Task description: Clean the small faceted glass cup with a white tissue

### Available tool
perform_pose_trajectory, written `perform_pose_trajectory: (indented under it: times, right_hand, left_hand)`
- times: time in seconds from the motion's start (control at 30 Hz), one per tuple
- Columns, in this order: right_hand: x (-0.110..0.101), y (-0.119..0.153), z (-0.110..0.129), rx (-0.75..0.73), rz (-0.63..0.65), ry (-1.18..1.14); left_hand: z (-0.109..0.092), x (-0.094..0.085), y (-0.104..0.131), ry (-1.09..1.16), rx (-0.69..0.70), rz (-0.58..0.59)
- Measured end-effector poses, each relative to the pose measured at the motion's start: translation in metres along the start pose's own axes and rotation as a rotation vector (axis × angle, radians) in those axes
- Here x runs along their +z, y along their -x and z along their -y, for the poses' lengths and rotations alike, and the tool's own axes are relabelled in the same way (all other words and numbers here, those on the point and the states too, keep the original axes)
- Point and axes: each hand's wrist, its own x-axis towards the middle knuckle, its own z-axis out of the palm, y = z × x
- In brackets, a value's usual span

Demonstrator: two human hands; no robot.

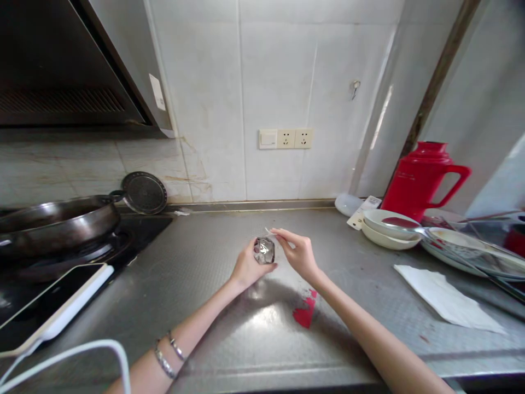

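Observation:
A small, round, shiny container point(264, 250), clear or silvery on top, is held above the steel counter at the middle of the view. My left hand point(249, 267) wraps round its left and near sides, the thumb along the near edge. At its upper right, my right hand point(296, 249) pinches a thin whitish strip point(269, 232) between thumb and forefinger. What the container holds is too small to make out. A torn red piece point(304, 312) lies on the counter beside my right forearm.
On the left are a metal pan point(57, 224) on the black stove and a phone point(45, 306) with a white cable. Bowls point(389, 232), a red thermos point(418, 178), plates with utensils and a white paper sheet point(449, 298) occupy the right side. Wall sockets point(286, 139) are behind.

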Motion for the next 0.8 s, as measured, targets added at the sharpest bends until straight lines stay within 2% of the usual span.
perform_pose_trajectory:
  times: [0.17, 0.33, 0.67, 0.8]
  right_hand:
    - [0.007, 0.009, -0.002, -0.057, 0.098, -0.018]
    - [0.008, 0.013, 0.004, -0.149, 0.112, -0.043]
    - [0.003, 0.012, 0.012, -0.35, 0.159, -0.053]
    - [0.003, 0.012, 0.021, -0.328, 0.173, -0.074]
  left_hand:
    - [-0.003, 0.0, 0.003, 0.092, -0.002, 0.069]
    - [-0.003, 0.0, 0.003, 0.098, -0.075, 0.063]
    - [-0.012, -0.001, 0.0, 0.322, -0.206, 0.199]
    - [-0.01, -0.003, -0.003, 0.376, -0.247, 0.153]
